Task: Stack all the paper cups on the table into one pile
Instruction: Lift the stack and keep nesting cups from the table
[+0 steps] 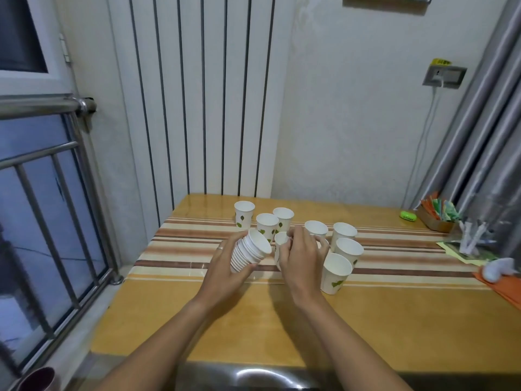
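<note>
My left hand (225, 263) grips a tilted stack of nested white paper cups (249, 253), its open mouth turned up and to the right. Just to the right of the stack, my right hand (303, 256) holds a single white cup (280, 240) by its rim. Several loose white cups with green leaf prints stand upright on the table: one at the far left (244, 215), two behind the hands (267, 225) (283, 218), and others to the right (344, 232) (349, 249) (335, 273). One cup (315, 228) is partly hidden behind my right hand.
The cups stand on a striped runner (180, 244) across a wooden table (253, 328). At the right edge lie a green case (408, 216), a box of coloured papers (435, 215), a white holder (469, 241) and an orange cloth (504, 289). A radiator (197, 94) and window rail (56, 193) lie behind and left.
</note>
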Motion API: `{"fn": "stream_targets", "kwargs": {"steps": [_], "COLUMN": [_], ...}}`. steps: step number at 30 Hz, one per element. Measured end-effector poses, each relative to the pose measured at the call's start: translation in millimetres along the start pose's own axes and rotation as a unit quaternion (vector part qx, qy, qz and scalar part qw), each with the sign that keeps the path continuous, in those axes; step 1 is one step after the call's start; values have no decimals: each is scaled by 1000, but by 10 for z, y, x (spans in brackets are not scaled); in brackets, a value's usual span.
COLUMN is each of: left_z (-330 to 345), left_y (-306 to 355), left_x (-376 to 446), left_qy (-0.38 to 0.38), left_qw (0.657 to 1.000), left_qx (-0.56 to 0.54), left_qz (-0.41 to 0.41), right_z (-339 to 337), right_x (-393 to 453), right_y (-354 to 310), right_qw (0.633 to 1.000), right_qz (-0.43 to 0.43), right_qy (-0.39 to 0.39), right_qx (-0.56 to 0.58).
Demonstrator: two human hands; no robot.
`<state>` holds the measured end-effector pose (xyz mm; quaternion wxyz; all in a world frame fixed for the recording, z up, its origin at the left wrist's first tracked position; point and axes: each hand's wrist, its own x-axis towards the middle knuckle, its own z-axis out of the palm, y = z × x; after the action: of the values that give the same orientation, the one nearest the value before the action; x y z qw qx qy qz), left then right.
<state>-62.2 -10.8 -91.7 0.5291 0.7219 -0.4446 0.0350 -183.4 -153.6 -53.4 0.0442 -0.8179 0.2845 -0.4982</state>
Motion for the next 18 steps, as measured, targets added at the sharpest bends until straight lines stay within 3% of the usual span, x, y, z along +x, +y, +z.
{"fn": "stream_targets", "kwargs": {"steps": [4,6,10,18], "left_z": [-14,-26,-33,-4], "left_y": [39,66,87,101], "left_x": [-56,-76,-84,-30], "left_qy": [12,11,10,19], "left_qw": [1000,1000,999,997], "left_qx": [-20,-29,-40,-71], "left_qz": [-1,4,2,-14], "right_z": [-97,-81,8,190], "right_x": [160,181,124,-77], "right_y": [-192,-245,-338,-358], "right_qw": [993,987,976,955], "right_qz": [-40,-48,-63,-97], "right_qy": [84,87,24,-121], "right_qx": [72,129,205,251]}}
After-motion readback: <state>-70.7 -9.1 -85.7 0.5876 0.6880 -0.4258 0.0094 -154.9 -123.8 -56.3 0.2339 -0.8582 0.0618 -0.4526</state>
